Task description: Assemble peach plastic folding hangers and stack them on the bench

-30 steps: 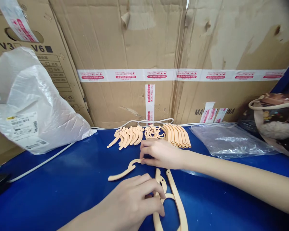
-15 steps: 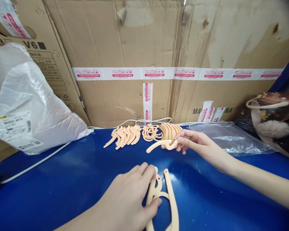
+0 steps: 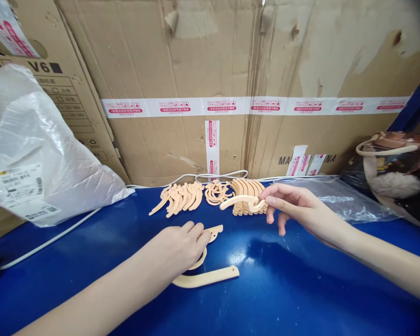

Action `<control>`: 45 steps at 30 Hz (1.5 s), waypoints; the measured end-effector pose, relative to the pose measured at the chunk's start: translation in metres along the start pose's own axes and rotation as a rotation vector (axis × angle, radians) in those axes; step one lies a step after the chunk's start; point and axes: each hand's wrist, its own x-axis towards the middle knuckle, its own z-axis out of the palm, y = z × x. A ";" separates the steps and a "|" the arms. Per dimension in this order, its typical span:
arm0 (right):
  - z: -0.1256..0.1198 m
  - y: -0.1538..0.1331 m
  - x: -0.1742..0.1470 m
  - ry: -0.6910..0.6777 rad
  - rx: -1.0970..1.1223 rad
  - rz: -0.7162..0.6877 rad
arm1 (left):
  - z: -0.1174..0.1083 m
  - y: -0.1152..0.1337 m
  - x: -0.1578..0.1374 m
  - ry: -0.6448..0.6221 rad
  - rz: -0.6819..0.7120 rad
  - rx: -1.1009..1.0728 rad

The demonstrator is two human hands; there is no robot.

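My left hand (image 3: 180, 245) is closed on a pale wooden hanger (image 3: 210, 277) lying over the blue tabletop. A long arm with a holed end shows below the hand, and a curved part and another holed end show beside the fingers; the rest is hidden. My right hand (image 3: 296, 205) pinches a small curved wooden hanger piece (image 3: 238, 199) with a hooked end between thumb and fingers, raised just in front of the wooden stacks. Behind it sit a row of curved arms (image 3: 184, 198), a pile of ring-like hooks (image 3: 217, 192) and a stack of wider arms (image 3: 248, 186).
Large cardboard boxes (image 3: 161, 60) stand along the back. A white plastic package (image 3: 49, 154) leans at the left, beside a white cable (image 3: 52, 239). A clear plastic bag (image 3: 336, 198) lies at right, near a strapped bottle (image 3: 399, 140). The tabletop (image 3: 266, 298) is blue.
My left hand has turned the hanger so its holed ends point right instead of away from me, and moved it left. My right hand has shifted slightly right with the curved piece.
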 end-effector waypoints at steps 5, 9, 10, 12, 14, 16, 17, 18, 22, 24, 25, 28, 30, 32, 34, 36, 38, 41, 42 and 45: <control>-0.002 0.000 -0.002 0.042 0.074 0.028 | -0.028 0.000 0.002 -0.064 -0.022 -0.090; -0.002 0.002 -0.002 0.061 0.106 0.062 | -0.062 0.010 0.003 -0.086 -0.038 -0.504; -0.001 0.002 -0.001 0.062 0.105 0.061 | -0.068 0.013 0.002 -0.112 -0.029 -0.578; 0.000 0.001 -0.001 0.061 0.097 0.055 | -0.075 0.015 0.002 -0.169 -0.001 -0.662; 0.000 0.001 -0.001 0.075 0.091 0.049 | -0.074 0.016 0.002 -0.215 0.017 -0.690; 0.000 0.001 -0.002 0.087 0.097 0.054 | -0.068 0.015 0.003 -0.240 0.020 -0.705; 0.000 0.002 -0.003 0.088 0.101 0.057 | -0.064 0.015 0.003 -0.244 0.017 -0.715; 0.001 0.003 -0.003 0.081 0.107 0.059 | -0.060 0.015 0.004 -0.242 0.010 -0.724; 0.008 0.013 -0.006 -0.028 0.167 0.101 | -0.044 0.022 0.006 -0.181 -0.021 -0.727; 0.014 0.018 -0.008 -0.103 0.152 0.128 | -0.039 0.026 0.006 -0.134 -0.040 -0.707; 0.017 0.020 -0.009 -0.136 0.117 0.136 | -0.036 0.028 0.006 -0.107 -0.048 -0.698; 0.026 0.022 -0.015 -0.197 -0.101 0.139 | -0.031 0.033 0.004 -0.037 -0.055 -0.686; 0.031 0.020 -0.020 -0.232 -0.334 0.107 | -0.028 0.035 0.004 -0.003 -0.048 -0.690; 0.034 0.017 -0.025 -0.260 -0.610 0.031 | -0.026 0.036 0.005 0.022 -0.041 -0.689; 0.036 0.014 -0.028 -0.258 -0.839 -0.045 | -0.024 0.037 0.006 0.039 -0.042 -0.683; 0.037 0.012 -0.029 -0.249 -0.966 -0.093 | -0.024 0.037 0.006 0.047 -0.051 -0.674; 0.037 0.012 -0.028 -0.265 -0.995 -0.131 | -0.024 0.036 0.005 0.060 -0.054 -0.675; 0.036 0.014 -0.024 -0.264 -0.996 -0.237 | -0.025 0.036 0.003 0.095 -0.058 -0.678; 0.036 0.015 -0.023 -0.261 -1.005 -0.279 | -0.025 0.036 0.002 0.107 -0.056 -0.677; 0.037 0.015 -0.023 -0.265 -1.025 -0.326 | -0.024 0.037 0.002 0.144 -0.044 -0.672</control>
